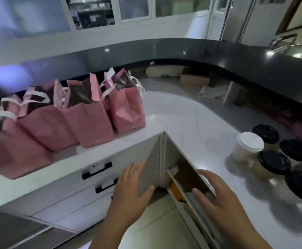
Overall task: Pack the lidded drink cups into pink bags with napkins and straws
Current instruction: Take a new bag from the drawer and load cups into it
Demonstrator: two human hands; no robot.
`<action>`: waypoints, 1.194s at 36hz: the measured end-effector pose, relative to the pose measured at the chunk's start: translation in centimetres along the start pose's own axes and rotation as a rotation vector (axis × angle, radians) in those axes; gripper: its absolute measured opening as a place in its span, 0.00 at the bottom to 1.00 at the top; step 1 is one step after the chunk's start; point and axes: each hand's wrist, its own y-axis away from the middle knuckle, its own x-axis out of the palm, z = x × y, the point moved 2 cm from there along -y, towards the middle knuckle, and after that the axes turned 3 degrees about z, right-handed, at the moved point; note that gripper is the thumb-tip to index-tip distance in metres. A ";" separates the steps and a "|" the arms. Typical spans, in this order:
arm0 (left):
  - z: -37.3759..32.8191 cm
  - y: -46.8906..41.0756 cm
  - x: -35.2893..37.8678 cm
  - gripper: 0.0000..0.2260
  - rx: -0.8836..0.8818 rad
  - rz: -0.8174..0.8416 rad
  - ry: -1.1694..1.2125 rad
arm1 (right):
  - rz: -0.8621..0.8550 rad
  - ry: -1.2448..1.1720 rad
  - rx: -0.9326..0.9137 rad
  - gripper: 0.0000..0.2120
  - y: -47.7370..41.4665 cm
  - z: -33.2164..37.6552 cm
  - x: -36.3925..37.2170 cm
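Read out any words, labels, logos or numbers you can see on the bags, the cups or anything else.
No text here can be read.
Pink bags: a small mark low on one front, too blurred to read.
Black-lidded cups and white-lidded cup: no legible print.
White label on the dark machine behind the window: too blurred to read.

Looks dim and bluish throughout, shows small glints on the far dark ledge (182, 49) and white counter (173, 112), soft shadows beside the lidded cups (274, 162) at right, motion blur on the pink bags (92, 123) at left, bent lines toward edges.
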 end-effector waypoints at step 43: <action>-1.9 -33.9 -12.3 0.21 -0.439 -0.527 0.901 | 0.200 0.047 -0.247 0.08 -52.9 17.3 4.3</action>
